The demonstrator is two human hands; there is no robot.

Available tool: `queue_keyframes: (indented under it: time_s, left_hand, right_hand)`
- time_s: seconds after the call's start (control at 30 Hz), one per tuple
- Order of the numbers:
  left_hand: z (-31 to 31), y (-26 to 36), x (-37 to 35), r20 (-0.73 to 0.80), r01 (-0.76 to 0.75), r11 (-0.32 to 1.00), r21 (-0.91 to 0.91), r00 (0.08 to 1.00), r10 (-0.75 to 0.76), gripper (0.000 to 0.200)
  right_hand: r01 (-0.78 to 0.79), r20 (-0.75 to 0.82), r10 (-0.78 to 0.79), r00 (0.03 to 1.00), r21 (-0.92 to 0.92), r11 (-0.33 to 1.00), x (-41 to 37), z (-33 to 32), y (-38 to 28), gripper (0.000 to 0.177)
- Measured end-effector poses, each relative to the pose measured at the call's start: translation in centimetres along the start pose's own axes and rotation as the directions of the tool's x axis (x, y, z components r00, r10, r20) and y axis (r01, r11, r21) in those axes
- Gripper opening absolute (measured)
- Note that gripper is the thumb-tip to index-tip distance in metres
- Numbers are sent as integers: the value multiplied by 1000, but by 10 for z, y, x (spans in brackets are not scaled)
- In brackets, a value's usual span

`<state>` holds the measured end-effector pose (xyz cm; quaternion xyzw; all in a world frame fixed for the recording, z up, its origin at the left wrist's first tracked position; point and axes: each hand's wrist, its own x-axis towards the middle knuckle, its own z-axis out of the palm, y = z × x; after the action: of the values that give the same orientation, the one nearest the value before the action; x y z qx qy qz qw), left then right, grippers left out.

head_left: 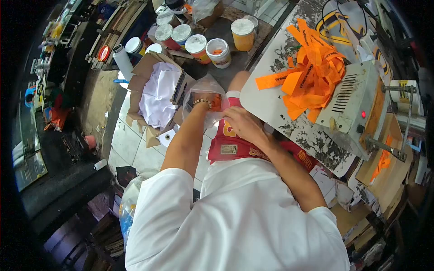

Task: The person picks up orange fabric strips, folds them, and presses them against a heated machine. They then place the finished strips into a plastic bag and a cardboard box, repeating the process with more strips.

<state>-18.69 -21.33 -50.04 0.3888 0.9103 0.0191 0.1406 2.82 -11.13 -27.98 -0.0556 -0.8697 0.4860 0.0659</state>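
My left hand (204,96), with a beaded bracelet at the wrist, reaches inside a clear plastic bag (211,118). Something orange (216,103) shows through the bag beside that hand; the left fingers are hidden. My right hand (244,124) is closed on the bag's edge, over my red shorts (235,147). To the right, a heap of orange printed strips (312,77) lies on a worn white tabletop (266,63), against a grey vented machine (350,97) with a lit red light.
Left of the bag stands a cardboard box (135,90) with white sheet material (159,97). Several tubs, including an open white one (219,53), stand ahead on a dark surface. A white bottle (122,61) is near the box. A cardboard tray (389,167) holds an orange strip.
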Motion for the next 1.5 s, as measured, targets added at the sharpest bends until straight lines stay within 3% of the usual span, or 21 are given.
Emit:
queue_keyframes:
  time_s: [0.2,0.27,0.33,0.5,0.57,0.63,0.67,0.8,0.87,0.9,0.97,1.17,1.3,1.37,1.43,1.5]
  left_hand:
    - [15,9,-3,-73,8,1000,-30,997,-10,17]
    - [8,7,3,-104,-34,998,-61,994,27,17]
    - [2,0,4,-117,-111,989,-98,988,100,17]
    - [-78,-16,-23,-173,-371,885,-279,927,334,18]
    - [-121,-11,-45,-149,-398,846,-355,918,369,21]
    - [-130,-22,-56,-107,-280,792,-542,958,266,27]
    - [-177,-8,-73,20,-223,869,-443,966,258,30]
    - [-204,-8,-97,29,-170,791,-587,973,231,28]
    - [-218,-5,-107,360,238,558,-795,925,119,25]
    - [-226,-3,-113,360,236,559,-795,925,120,25]
    - [-242,-1,-124,377,337,331,-882,924,64,24]
    - [-255,-12,-132,350,256,580,-773,935,54,25]
    - [-255,-5,-128,356,226,672,-705,932,60,24]
    - [-239,0,-115,293,-97,898,-429,926,240,25]
    - [-211,20,-86,230,-138,959,-246,953,196,27]
    - [-119,10,-35,261,-148,988,34,956,135,24]
  right_hand:
    - [5,42,0,999,-108,994,-7,1,-2,12]
    - [89,-16,-91,996,-89,992,-5,-1,-1,11]
    - [54,-27,-56,998,-60,997,-8,1,-3,11]
    - [15,9,-15,1000,-28,999,2,-1,-7,10]
    - [15,-46,-13,999,42,999,4,3,-6,10]
    - [27,-55,-25,998,37,999,4,3,-6,10]
    - [38,-61,-36,997,30,999,4,3,-6,10]
    - [45,-62,-43,997,30,999,4,3,-4,10]
    - [65,-82,-60,995,54,996,4,4,-3,12]
    - [65,-84,-60,995,54,996,3,4,-3,12]
    - [75,-105,-67,992,75,994,3,4,-2,14]
    - [76,-67,-73,995,50,996,3,3,-6,14]
    - [76,-75,-73,994,36,996,5,4,-6,14]
    - [71,-27,-72,997,-20,997,4,2,-8,13]
    - [52,-14,-53,999,-32,998,6,4,-10,13]
    - [36,-4,-36,999,-47,998,9,6,-12,12]
